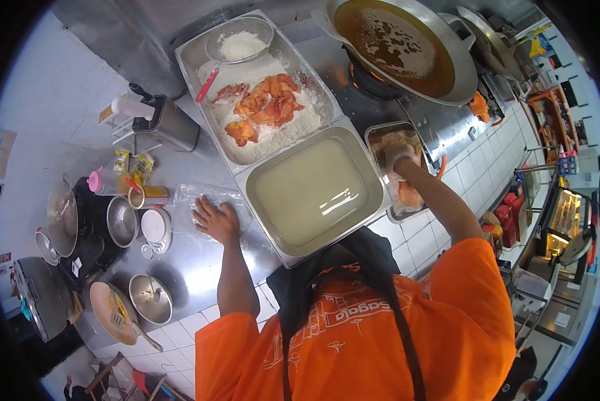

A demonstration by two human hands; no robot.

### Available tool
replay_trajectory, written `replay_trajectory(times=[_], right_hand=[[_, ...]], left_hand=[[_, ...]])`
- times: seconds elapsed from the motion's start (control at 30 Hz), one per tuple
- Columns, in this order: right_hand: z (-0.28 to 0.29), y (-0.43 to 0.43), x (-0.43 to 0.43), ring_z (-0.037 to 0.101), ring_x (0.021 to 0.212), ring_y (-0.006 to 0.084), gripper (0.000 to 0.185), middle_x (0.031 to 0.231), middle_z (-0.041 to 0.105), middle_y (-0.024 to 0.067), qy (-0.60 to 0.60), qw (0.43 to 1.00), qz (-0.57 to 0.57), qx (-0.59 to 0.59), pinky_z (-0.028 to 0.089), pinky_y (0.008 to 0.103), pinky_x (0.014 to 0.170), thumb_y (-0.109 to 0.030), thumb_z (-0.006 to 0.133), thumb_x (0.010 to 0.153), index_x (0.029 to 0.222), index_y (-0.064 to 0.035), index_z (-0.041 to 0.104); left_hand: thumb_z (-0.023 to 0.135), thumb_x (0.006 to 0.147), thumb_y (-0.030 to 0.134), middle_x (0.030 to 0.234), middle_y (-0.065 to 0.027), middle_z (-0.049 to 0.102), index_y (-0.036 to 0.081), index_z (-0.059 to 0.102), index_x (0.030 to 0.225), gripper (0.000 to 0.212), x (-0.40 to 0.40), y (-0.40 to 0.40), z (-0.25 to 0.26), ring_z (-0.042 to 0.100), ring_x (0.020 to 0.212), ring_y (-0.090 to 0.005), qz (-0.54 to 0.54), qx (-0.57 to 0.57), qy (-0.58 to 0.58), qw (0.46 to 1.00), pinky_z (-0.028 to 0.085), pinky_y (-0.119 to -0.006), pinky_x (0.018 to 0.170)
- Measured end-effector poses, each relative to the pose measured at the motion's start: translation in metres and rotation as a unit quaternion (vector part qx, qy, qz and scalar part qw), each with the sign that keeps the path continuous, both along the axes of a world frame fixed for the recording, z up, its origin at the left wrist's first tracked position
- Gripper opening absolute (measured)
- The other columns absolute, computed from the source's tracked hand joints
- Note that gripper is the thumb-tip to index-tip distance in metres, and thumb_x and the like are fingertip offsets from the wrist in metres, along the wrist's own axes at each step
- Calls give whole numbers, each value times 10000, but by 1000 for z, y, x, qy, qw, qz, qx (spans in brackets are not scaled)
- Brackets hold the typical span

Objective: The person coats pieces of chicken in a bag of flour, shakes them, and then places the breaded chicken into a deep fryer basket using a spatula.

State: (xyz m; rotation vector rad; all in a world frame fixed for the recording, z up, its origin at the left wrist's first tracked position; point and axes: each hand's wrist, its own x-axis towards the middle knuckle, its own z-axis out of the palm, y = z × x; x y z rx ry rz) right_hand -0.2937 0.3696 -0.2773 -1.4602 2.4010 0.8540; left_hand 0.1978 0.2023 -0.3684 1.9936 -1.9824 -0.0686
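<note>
My left hand [216,219] rests bare on a clear plastic bag [184,200] on the steel counter, its fingers spread. My right hand [399,153], in a clear plastic glove, reaches into a steel tray [395,217] of raw marinated meat pieces [407,193]; its fingertips are hidden. Between my hands is a deep steel pan of pale cloudy liquid [315,188]. Beyond it, a steel pan of white flour [275,145] holds orange-coated meat pieces [270,103] and a mesh strainer [241,42] with a red handle, with flour in it.
A large wok of oil [395,45] sits on a lit burner at the upper right. A steel utensil holder [172,120], a pink-capped bottle [109,180], a can [152,195], a white kitchen scale [155,228], steel bowls [150,298] and a frying pan with a spatula [114,313] stand leftward.
</note>
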Motion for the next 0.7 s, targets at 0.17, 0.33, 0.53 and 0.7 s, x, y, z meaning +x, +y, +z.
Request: replay_trajectory(times=[0.17,0.33,0.53,0.7], right_hand=[[-65,48,-58,639,1155,318,411,1241,670,129,-46,990,52,-124,514,391,957,-213,581,903,1295,-91,610],[40,3,14,649,1117,304,345,1175,682,164,-68,987,141,-25,517,426,924,-207,593,864,1178,-80,662],[10,14,10,683,1024,335,277,1097,691,205,-104,983,86,-125,540,436,879,-208,550,896,1080,-52,687],[29,-10,33,698,1021,352,341,1152,671,240,-53,995,48,-69,575,463,829,-157,521,928,1225,-13,605]], left_hand=[[475,890,355,1579,-109,334,115,397,1477,640,-14,0,5,247,1456,-438,-9,17,12,1000,188,-663,1128],[476,891,352,1573,-122,346,103,404,1480,643,2,0,1,248,1454,-443,12,8,7,1000,184,-660,1133],[493,883,345,1563,-113,363,100,432,1458,628,-7,-2,2,263,1450,-428,-9,-13,16,1000,197,-666,1123],[496,882,346,1563,-112,362,102,431,1456,627,-3,1,2,264,1450,-429,-1,-13,12,1000,196,-663,1124]])
